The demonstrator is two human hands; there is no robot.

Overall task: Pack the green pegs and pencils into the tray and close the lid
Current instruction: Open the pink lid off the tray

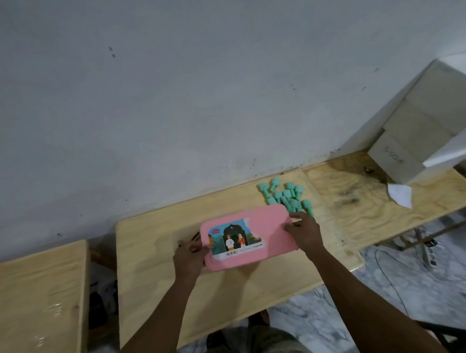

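Note:
A pink tray with its lid (268,234) on lies on the middle wooden table (156,276); a picture sticker covers the lid's left half. My left hand (189,258) grips the tray's left end, thumb on the lid. At the right end, my right hand (304,230) holds the lid's edge with curled fingers. Several green pegs (285,196) lie in a loose heap just behind the tray's right corner. Dark pencils (190,237) poke out behind my left hand, mostly hidden.
A white box (405,152) and a scrap of white paper (400,194) sit on the right-hand table against the wall. Another wooden table (35,303) stands at the left across a gap. Cables run over the marble floor (396,283) at the right.

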